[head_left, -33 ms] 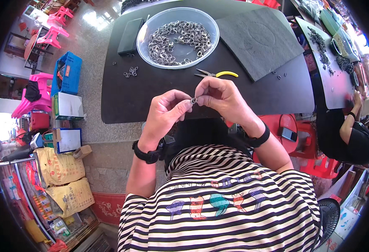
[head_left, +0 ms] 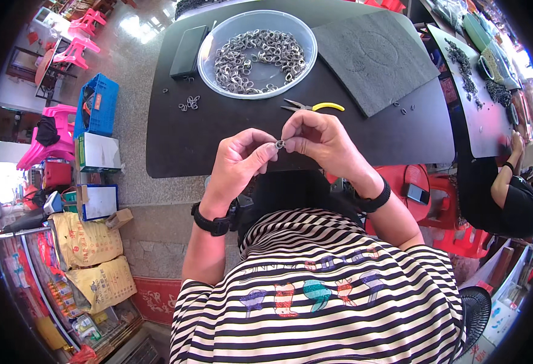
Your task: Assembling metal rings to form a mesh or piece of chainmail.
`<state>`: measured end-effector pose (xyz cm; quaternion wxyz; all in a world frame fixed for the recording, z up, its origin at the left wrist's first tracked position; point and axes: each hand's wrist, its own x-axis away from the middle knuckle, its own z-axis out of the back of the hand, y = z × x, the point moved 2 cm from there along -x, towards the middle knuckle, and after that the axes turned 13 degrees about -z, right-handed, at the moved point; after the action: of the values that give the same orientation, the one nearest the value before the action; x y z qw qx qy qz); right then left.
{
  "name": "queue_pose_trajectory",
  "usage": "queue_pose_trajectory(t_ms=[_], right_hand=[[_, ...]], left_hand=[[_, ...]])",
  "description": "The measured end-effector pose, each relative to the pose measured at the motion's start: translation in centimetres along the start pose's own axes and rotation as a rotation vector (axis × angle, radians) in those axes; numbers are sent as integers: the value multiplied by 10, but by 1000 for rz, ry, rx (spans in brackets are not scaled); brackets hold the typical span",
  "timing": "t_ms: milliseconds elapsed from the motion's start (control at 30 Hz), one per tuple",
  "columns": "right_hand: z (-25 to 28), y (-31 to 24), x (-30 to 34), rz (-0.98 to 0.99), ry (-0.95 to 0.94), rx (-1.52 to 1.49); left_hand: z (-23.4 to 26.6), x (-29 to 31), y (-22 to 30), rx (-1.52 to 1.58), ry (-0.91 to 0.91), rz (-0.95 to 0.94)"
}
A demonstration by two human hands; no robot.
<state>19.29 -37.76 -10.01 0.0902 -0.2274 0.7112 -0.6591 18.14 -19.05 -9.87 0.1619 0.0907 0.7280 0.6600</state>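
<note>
Small metal ring links (head_left: pixel 280 145), linked or pressed together, are pinched between my two hands just above the near edge of the black table (head_left: pixel 175 142). My left hand (head_left: pixel 242 159) grips them with thumb and forefinger. From the other side, my right hand (head_left: pixel 316 138) holds them in the same kind of pinch. How many links there are is too small to tell. Beyond my hands lie yellow-handled pliers (head_left: pixel 329 107), jaws parted. A clear plastic basin (head_left: pixel 272 77) behind them holds a heap of similar grey links (head_left: pixel 236 64).
A dark square board (head_left: pixel 363 73) lies right of the basin, a black flat box (head_left: pixel 187 54) left of it. Several loose links (head_left: pixel 190 104) rest on the left, a few more by the board. At the right, a co-worker's arm (head_left: pixel 509 164) is beside another table (head_left: pixel 472 91).
</note>
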Motion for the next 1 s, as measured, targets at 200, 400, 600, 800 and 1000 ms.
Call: queue_pose_trajectory(t_ms=[200,400,600,800,1000], right_hand=[[0,-1,3,20,-7,-114],[2,2,3,98,57,25],[-1,3,3,58,96,-86],[-1,7,2,80,162,-44],[2,-3,-1,166,179,67]], left_hand=[[-3,-2,0,30,52,-16],[-5,-4,0,43,46,19],[-21,-7,5,100,178,-31],[-14,-8,3,-144,134,-171],[-15,-10,4,-46,120,-83]])
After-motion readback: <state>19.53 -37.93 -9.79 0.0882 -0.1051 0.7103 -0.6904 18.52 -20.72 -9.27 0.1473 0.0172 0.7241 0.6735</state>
